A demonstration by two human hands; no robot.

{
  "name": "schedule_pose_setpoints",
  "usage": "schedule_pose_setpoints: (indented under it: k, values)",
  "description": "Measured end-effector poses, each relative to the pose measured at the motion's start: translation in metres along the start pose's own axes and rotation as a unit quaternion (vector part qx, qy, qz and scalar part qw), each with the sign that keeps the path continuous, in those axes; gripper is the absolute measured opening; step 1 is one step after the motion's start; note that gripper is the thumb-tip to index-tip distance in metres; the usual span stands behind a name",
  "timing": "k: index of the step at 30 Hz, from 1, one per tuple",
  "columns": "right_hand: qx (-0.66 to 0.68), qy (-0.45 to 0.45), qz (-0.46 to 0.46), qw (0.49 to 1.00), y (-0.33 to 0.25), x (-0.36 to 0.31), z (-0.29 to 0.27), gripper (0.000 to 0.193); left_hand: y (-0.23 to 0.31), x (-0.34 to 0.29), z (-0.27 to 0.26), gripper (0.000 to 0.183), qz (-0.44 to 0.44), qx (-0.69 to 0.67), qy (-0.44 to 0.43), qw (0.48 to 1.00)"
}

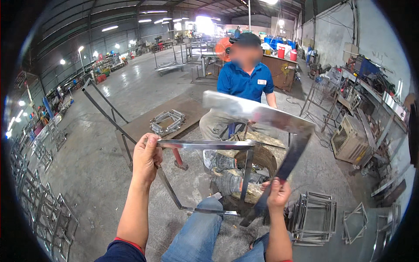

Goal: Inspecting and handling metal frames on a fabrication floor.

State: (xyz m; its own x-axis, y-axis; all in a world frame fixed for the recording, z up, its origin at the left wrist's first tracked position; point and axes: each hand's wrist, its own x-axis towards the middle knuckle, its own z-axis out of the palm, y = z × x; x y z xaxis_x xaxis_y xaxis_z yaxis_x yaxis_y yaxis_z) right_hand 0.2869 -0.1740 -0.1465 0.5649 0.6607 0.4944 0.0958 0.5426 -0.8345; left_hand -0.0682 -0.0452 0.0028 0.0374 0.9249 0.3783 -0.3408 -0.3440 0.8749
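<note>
My left hand (147,157) is closed on the upper left corner of a four-sided metal frame (205,144) made of thin square tube. The frame is tilted in front of me, above my knees. In my right hand (278,193) is a large L-shaped metal square (257,111), gripped on its dark lower arm. Its bright, motion-blurred arm reaches up and left, above the frame. The square appears apart from the frame. Below them, a hollow wooden block (266,159) is partly hidden. A hammer (180,161) with a red handle stands beside the frame.
Across from me sits a person in a blue shirt (244,81). Small frames (168,121) lie on a low brown board (187,105). More frames (315,218) are stacked at lower right, and many (43,209) stand at left. A plastic crate (351,139) is at right.
</note>
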Motion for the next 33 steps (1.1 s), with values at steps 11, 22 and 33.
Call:
schedule_pose_setpoints:
  k: [11, 22, 33]
  values:
    - [-0.008, -0.098, 0.001, 0.995, -0.004, -0.002, 0.033, 0.04, -0.003, 0.016, 0.017, 0.033, -0.034, 0.021, -0.033, 0.999]
    - [-0.118, -0.089, -0.043, 0.988, 0.016, -0.003, 0.031, 0.041, -0.006, 0.019, 0.019, 0.03, -0.04, 0.002, -0.026, 0.999]
    - [-0.1, -0.114, -0.042, 0.988, 0.02, -0.001, 0.029, 0.04, -0.002, 0.02, 0.021, 0.033, -0.066, 0.011, -0.021, 0.998]
